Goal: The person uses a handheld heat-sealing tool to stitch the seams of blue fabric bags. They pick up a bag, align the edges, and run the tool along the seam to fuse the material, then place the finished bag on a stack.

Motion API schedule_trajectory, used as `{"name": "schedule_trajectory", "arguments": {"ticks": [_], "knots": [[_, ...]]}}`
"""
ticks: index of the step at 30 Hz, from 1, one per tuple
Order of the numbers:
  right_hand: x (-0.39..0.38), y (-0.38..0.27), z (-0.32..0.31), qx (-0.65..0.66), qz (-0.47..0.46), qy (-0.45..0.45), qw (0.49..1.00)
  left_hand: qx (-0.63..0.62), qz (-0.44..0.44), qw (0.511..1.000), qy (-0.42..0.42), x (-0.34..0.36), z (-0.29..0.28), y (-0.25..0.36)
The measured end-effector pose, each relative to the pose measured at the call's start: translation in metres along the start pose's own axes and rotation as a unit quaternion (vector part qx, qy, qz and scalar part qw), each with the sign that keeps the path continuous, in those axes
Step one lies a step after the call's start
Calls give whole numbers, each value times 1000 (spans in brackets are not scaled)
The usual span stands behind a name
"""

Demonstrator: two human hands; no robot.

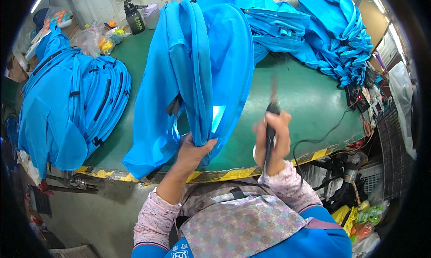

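Note:
My left hand (191, 151) is closed round the lower edge of a blue fabric piece (153, 96) with curved, hoop-like rims, standing folded on the green table. A short black strap (174, 105) shows on its side. My right hand (274, 139), to the right of the fabric and apart from it, grips a soldering iron (271, 123). The iron has a black handle, a thin tip pointing away from me, smeared by motion, and a black cord. What the fingers of my left hand press together inside the fold is partly hidden.
A stack of blue hooped fabric (74, 107) lies at the left; more blue piles (334, 33) stand at the back right. The cord (323, 139) runs across the green table (310, 107) to a dark box (358, 98). A black bottle (134, 18) stands at the back. Yellow-black tape (244, 173) edges the front.

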State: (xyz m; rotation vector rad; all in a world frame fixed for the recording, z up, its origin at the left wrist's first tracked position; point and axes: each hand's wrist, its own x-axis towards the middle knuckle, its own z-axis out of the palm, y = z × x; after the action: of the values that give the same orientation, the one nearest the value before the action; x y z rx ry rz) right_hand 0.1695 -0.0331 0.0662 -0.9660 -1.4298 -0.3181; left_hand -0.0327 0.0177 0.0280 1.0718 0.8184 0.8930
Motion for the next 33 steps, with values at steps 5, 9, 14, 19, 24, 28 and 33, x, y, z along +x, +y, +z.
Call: {"name": "schedule_trajectory", "arguments": {"ticks": [5,9,14,19,24,28,33], "knots": [[-16,-17,-34,8,-69,-153,986,-46,13,999,24,5,6,-3],[-23,-16,-28,-19,-105,-141,984,-69,35,996,52,3,16,0],[-24,-16,-20,-65,-157,-126,977,-76,63,992,81,1,25,2],[-10,-14,-17,0,-82,-136,987,-75,47,992,88,-3,31,4],[-12,-7,-11,99,4,-10,995,-179,107,976,61,-3,30,-3],[21,14,37,15,-59,-8,998,-241,126,954,127,-13,37,-6],[23,39,54,-56,-88,-47,993,-138,186,950,209,-19,13,-19]]}}
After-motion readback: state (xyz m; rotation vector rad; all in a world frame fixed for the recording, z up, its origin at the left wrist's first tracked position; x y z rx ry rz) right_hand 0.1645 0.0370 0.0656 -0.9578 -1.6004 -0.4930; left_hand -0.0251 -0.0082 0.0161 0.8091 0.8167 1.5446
